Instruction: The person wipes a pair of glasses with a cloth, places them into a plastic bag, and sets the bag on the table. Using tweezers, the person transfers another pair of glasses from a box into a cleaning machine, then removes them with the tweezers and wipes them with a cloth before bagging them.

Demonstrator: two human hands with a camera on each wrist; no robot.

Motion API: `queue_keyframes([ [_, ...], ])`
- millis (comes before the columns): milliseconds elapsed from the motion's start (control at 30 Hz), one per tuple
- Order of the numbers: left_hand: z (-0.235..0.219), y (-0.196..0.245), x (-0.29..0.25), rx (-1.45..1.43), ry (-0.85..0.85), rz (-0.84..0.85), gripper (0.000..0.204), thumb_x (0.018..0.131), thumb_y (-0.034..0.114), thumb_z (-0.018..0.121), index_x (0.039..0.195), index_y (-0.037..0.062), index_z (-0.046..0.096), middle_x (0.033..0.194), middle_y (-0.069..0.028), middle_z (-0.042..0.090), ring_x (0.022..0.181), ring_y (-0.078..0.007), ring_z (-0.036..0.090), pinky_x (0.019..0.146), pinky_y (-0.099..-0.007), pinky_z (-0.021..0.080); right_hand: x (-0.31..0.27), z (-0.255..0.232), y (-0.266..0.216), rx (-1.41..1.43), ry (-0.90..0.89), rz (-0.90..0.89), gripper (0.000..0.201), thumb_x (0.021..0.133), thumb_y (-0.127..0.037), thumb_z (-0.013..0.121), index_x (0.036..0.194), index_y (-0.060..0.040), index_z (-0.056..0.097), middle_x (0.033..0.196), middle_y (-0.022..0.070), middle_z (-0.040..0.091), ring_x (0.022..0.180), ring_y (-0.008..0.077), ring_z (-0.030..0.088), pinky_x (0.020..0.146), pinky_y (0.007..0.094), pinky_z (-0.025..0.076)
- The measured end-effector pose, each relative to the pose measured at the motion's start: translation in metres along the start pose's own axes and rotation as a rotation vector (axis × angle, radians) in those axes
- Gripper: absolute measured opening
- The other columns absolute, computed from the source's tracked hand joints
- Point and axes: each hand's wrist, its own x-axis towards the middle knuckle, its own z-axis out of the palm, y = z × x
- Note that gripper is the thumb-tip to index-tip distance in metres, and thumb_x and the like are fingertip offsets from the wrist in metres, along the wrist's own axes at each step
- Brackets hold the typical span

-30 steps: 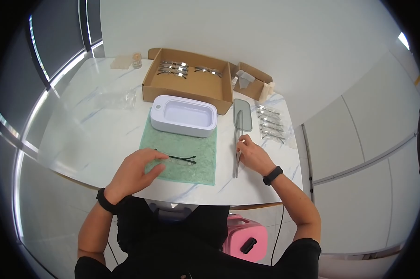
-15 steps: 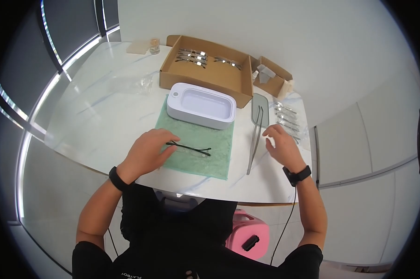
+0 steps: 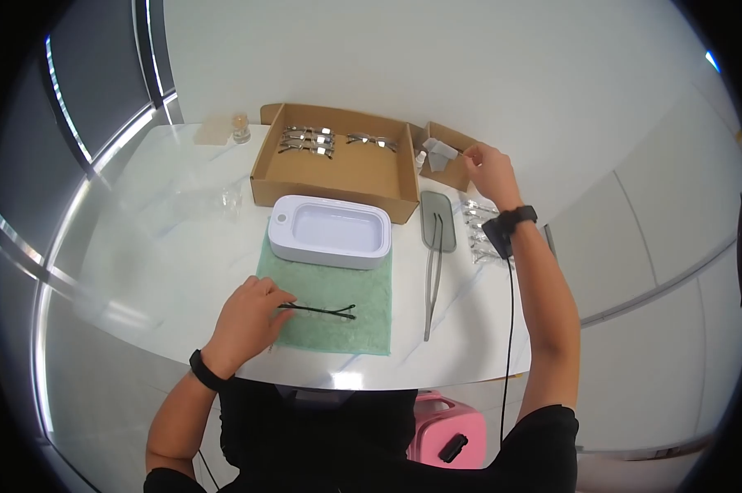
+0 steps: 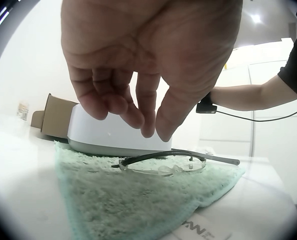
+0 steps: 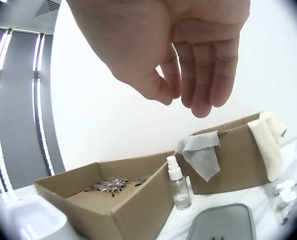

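Note:
My left hand (image 3: 252,320) hovers at the left end of a pair of dark-framed glasses (image 3: 322,311) on a green cloth (image 3: 338,337). In the left wrist view its fingers hang loosely above the glasses, holding nothing. Further off, my right hand (image 3: 494,174) is over the small cardboard box (image 5: 233,162), fingers bent loosely downward and nothing in them. A grey cloth (image 5: 204,155) and a cream cloth (image 5: 267,150) drape over this box's edge. Long metal tweezers (image 3: 430,300) lie with their tips on a grey tray (image 3: 428,205).
A white cleaner tub (image 3: 330,255) stands on the green cloth's far part. Behind it, a large cardboard box (image 3: 346,177) holds several glasses. A spray bottle (image 5: 180,187) stands between the boxes. Bagged glasses (image 3: 479,238) lie right of the tray. A cable (image 3: 509,329) hangs from my right wrist.
My right hand has let go of the tweezers, leaving them on the table and tray, and moved forward to the small box. The left hand has stayed by the glasses.

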Motion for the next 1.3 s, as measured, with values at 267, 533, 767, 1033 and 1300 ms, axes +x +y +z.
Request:
queue_keyframes([
  [267, -0.008, -0.002, -0.006, -0.002, 0.010, -0.075, 0.018, 0.080, 0.011, 0.073, 0.097, 0.0087, 0.071, 0.086, -0.0055, 0.058, 0.084, -0.0253, 0.055, 0.076, -0.0356, 0.049, 0.052, 0.076, 0.021, -0.148, 0.119, 0.104, 0.037, 0.087, -0.036, 0.062, 0.111, -0.0079, 0.068, 0.111, 0.0177, 0.069, 0.105, 0.0360, 0.064, 0.090, 0.0446, 0.052],
  [533, -0.002, -0.012, -0.009, -0.003, 0.012, -0.073, 0.019, 0.079, 0.011, 0.073, 0.098, 0.0089, 0.070, 0.088, -0.0054, 0.059, 0.085, -0.0246, 0.055, 0.077, -0.0350, 0.049, 0.045, 0.080, 0.017, -0.097, 0.146, 0.178, 0.027, 0.087, -0.033, 0.062, 0.107, -0.0173, 0.071, 0.101, 0.0126, 0.072, 0.095, 0.0333, 0.068, 0.084, 0.0429, 0.054],
  [767, 0.006, -0.018, -0.009, -0.033, 0.037, -0.056, 0.019, 0.080, 0.010, 0.073, 0.099, 0.0088, 0.071, 0.087, -0.0061, 0.058, 0.085, -0.0258, 0.055, 0.076, -0.0350, 0.049, 0.018, 0.038, 0.019, 0.512, 0.404, 0.047, 0.026, 0.095, -0.020, 0.060, 0.111, -0.0004, 0.068, 0.102, 0.0096, 0.070, 0.094, 0.0191, 0.064, 0.087, 0.0341, 0.050],
  [1033, 0.000, -0.011, -0.016, -0.059, 0.024, -0.063, 0.020, 0.081, 0.009, 0.072, 0.101, 0.0103, 0.071, 0.087, -0.0059, 0.057, 0.083, -0.0256, 0.053, 0.076, -0.0358, 0.048, -0.146, -0.026, -0.030, 1.792, -0.132, 0.207, 0.034, 0.101, -0.024, 0.050, 0.126, -0.0008, 0.055, 0.127, 0.0138, 0.060, 0.115, 0.0260, 0.059, 0.098, 0.0384, 0.049],
  [1300, 0.005, -0.008, -0.020, 0.020, 0.051, -0.080, 0.025, 0.082, 0.009, 0.072, 0.107, 0.0093, 0.071, 0.087, -0.0062, 0.060, 0.085, -0.0252, 0.055, 0.074, -0.0356, 0.049, -0.291, 0.019, -0.130, 1.967, -0.112, 0.482, 0.026, 0.099, -0.014, 0.054, 0.119, 0.0025, 0.052, 0.127, 0.0181, 0.059, 0.111, 0.0231, 0.062, 0.096, 0.0371, 0.051],
])
